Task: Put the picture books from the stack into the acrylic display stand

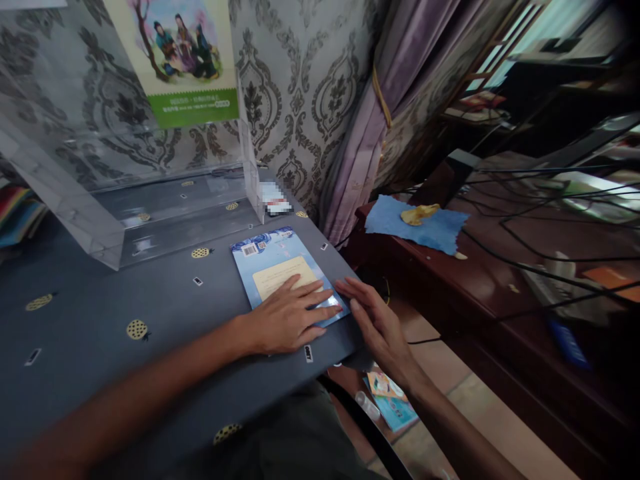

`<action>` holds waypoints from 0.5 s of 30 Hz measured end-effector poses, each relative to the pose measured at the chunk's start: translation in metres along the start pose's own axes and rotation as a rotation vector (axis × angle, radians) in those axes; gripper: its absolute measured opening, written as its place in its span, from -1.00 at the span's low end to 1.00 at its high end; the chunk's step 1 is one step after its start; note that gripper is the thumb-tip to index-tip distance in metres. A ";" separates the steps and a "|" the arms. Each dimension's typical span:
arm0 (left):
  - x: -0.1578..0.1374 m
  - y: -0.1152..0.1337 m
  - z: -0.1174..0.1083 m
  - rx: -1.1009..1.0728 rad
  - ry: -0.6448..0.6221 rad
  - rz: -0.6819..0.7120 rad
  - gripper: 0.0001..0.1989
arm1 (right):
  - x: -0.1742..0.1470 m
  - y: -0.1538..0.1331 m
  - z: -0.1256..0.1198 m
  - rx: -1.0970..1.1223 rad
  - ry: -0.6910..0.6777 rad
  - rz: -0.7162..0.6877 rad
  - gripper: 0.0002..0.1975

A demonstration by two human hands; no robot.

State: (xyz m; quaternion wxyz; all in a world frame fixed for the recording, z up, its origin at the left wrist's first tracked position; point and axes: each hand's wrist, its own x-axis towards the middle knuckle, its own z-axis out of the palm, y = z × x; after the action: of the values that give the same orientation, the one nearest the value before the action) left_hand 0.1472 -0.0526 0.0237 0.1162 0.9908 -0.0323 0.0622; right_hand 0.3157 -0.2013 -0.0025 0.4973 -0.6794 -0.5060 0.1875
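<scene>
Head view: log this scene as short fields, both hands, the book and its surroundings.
Left hand: fingers spread on the book's near part
Right hand: beside the book's right edge; contact unclear
Book: on the desk, barcode side up
Clear rack: on the desk, beyond the book and leftward
Blue sheet: on the brown table, right

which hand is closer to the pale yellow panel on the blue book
Left. The left hand lies flat on the book, partly covering the pale yellow panel; the right hand is off the panel, beside the book's right edge.
</scene>
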 end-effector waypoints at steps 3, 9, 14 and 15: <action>0.000 0.004 0.004 0.032 0.051 0.003 -0.58 | 0.007 0.000 -0.002 -0.142 -0.034 -0.060 -0.63; 0.000 0.009 0.012 0.103 0.133 0.068 -0.81 | 0.053 -0.025 0.015 -0.355 -0.292 -0.360 -0.57; -0.001 0.008 0.012 0.075 0.187 0.063 -0.73 | 0.104 -0.035 0.054 -0.351 -0.569 -0.434 -0.49; -0.002 0.008 0.012 0.073 0.206 0.070 -0.71 | 0.113 -0.031 0.060 -0.345 -0.579 -0.440 -0.48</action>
State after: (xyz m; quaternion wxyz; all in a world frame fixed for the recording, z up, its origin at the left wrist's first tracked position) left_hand 0.1463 -0.0629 0.0140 0.0807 0.9810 -0.0524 0.1687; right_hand 0.3018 -0.0738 0.0265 0.2409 -0.5476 -0.7825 0.1726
